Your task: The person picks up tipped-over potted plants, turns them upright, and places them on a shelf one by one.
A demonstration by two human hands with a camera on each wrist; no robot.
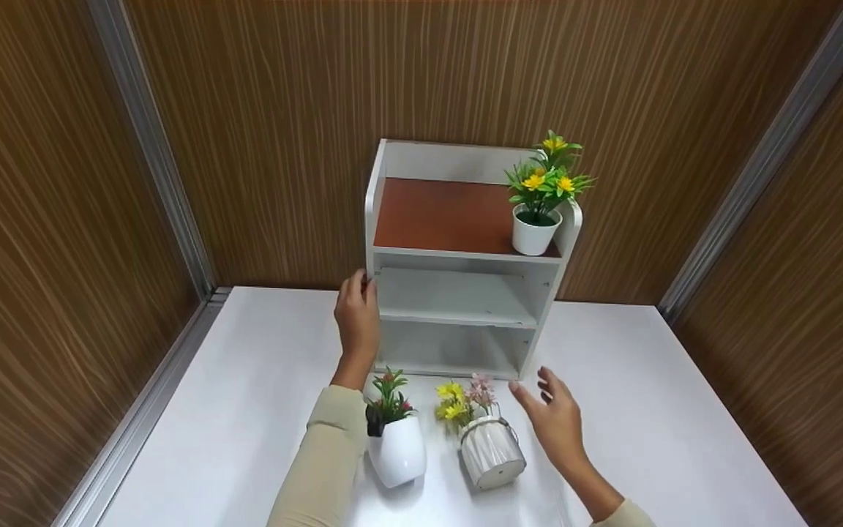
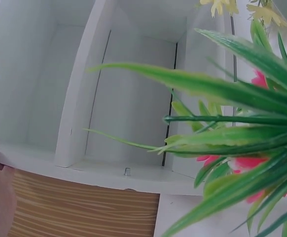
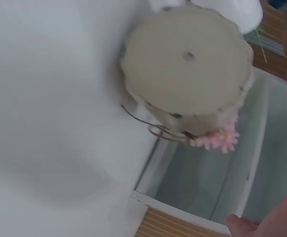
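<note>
In the head view, seeing a white shelf unit (image 1: 465, 293) standing on a white table (image 1: 648, 380) before wood-grain walls (image 1: 495, 73), with a smooth red-brown top board (image 1: 440, 212) bearing a small white pot (image 1: 535, 238) of yellow flowers (image 1: 534, 181) near its right end. Touching the shelf's left edge with the left hand (image 1: 356, 318), with bent fingers, but not being able to tell how firmly gripping. Holding the right hand (image 1: 557, 421) apart, with loosely spread fingers and nothing between them, near the shelf's lower right corner. In front of the shelf, finding a glossy rounded pot (image 1: 399, 450) with a red-flowered plant (image 1: 390, 399), and beside it a rough barrel-like pot (image 1: 491, 454) lying on its side. In the left wrist view, looking closely into plain white compartments (image 2: 124, 98) and discovering a tiny shiny fitting (image 2: 127, 171); losing much behind long, plastic-looking leaves, and meeting only a cut-off part of the left hand. In the right wrist view, facing the barrel-like pot's flat round base (image 3: 183, 79) and a thin curling wire (image 3: 137, 118); seeing pink flowers (image 3: 225, 138) only partly, and the right hand cut off at the corner.
</note>
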